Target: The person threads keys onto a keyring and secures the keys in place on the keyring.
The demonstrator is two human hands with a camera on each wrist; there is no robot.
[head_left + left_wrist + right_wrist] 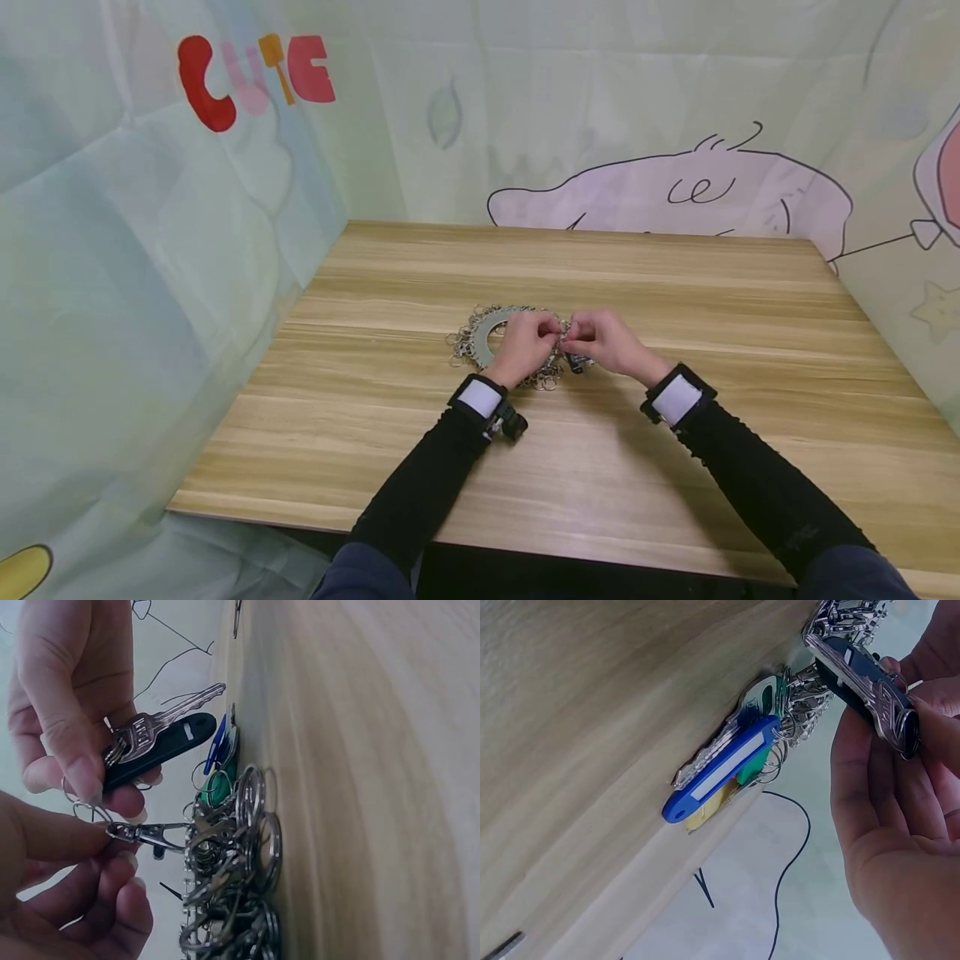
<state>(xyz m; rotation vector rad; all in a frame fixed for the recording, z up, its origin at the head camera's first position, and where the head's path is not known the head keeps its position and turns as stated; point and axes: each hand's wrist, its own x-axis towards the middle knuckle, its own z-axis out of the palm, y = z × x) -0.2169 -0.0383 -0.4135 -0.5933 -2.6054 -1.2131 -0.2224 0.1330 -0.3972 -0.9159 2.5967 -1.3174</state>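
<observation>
A flat grey ring (481, 340), edged all round with small metal clasps and split rings, lies on the table. My left hand (525, 340) reaches over its right part and pinches a split ring joined to a swivel clasp (154, 836). Just right of it, my right hand (611, 342) pinches the small ring that carries a silver key (171, 724) and a black key tag (160, 754). The fingertips of both hands nearly meet, and the two small rings overlap in the left wrist view. Fingers partly hide where they join.
A blue key tag (724, 771), a silver key (705, 754), a green tag (754, 765) and a yellow tag (711, 804) hang together at the ring's far edge. The wooden table (375, 400) meets printed cloth walls (420, 125) at the back and sides.
</observation>
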